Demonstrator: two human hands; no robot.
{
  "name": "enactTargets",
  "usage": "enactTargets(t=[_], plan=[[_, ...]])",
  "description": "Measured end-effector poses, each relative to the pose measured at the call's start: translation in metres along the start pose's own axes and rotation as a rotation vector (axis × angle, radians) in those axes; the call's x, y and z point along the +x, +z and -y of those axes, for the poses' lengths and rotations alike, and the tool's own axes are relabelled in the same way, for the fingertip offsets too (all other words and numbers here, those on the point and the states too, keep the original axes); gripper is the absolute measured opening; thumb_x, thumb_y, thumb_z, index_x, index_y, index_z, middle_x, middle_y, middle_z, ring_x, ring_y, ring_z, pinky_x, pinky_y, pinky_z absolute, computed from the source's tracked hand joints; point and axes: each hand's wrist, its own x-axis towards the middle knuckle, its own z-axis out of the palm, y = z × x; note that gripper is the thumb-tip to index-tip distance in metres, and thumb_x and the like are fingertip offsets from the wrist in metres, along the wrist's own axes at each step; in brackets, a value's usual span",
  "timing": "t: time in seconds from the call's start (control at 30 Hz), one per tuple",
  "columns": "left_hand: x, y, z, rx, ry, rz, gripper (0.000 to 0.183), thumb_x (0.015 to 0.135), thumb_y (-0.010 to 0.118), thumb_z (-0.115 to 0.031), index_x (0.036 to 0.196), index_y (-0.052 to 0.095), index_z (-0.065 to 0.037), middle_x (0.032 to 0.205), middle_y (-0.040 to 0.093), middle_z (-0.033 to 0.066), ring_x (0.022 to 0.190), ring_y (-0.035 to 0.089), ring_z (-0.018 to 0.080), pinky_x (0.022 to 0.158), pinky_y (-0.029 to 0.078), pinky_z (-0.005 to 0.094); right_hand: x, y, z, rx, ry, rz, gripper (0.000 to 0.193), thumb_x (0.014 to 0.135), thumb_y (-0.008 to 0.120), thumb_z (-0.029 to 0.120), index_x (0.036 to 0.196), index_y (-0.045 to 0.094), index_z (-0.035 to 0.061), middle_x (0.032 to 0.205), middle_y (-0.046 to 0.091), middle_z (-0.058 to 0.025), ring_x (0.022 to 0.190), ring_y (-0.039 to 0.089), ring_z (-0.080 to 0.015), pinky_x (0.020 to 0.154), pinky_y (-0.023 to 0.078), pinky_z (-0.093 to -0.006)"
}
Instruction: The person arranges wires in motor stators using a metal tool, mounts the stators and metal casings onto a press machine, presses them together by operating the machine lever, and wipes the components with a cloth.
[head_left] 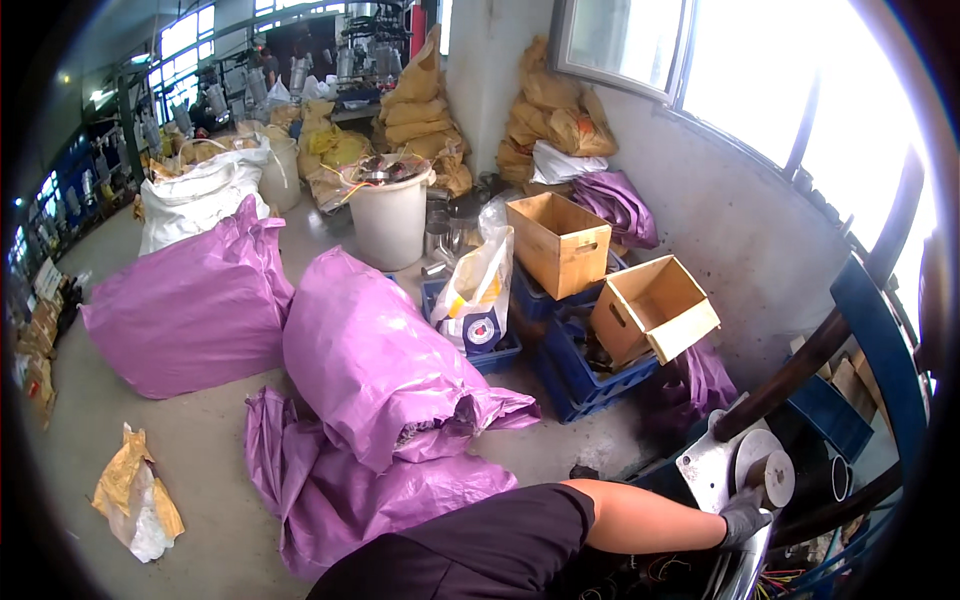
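My left arm [650,515], in a dark short sleeve, reaches across the lower edge toward the right. My left hand [745,520] wears a dark grey glove and is beside a round metal piece [772,478], at the edge of a light metal plate [703,468]. Its fingers are blurred and partly hidden, so whether it grips anything does not show. A dark open tube end [838,478] sits just right of the round piece. Coloured wires [790,583] lie below the hand. My right hand is out of view.
Purple sacks [370,350] cover the middle floor. Blue crates [585,385] hold two wooden boxes [560,245] and a plastic bag [480,295]. A white bucket [388,225] stands behind. A blue curved frame [880,340] rises at the right. Torn paper [135,490] lies left.
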Motion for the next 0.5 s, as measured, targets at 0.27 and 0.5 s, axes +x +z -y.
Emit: enactTargets(t=[0.27, 0.5], plan=[[0.045, 0.017, 0.032, 0.165, 0.395, 0.316, 0.039, 0.087, 0.062, -0.017, 0.125, 0.064, -0.007, 0.119, 0.067, 0.0182, 0.108, 0.066, 0.0336, 0.100, 0.051, 0.0429, -0.037, -0.029, 0.002, 0.445, 0.047, -0.244, 0.058, 0.085, 0.057, 0.034, 0.134, 0.057, 0.0008, 0.130, 0.063, -0.0181, 0.118, 0.061, -0.0344, 0.101, 0.053, -0.0460], [0.086, 0.026, 0.003, 1.120, 0.771, 0.582, 0.039, 0.092, 0.057, -0.025, 0.127, 0.070, -0.018, 0.137, 0.064, 0.0131, 0.123, 0.063, 0.0313, 0.103, 0.052, 0.0440, -0.057, -0.069, -0.011, 0.805, 0.092, -0.346, 0.061, 0.079, 0.060, 0.032, 0.132, 0.059, 0.0021, 0.134, 0.061, -0.0200, 0.121, 0.060, -0.0397, 0.104, 0.051, -0.0517]])
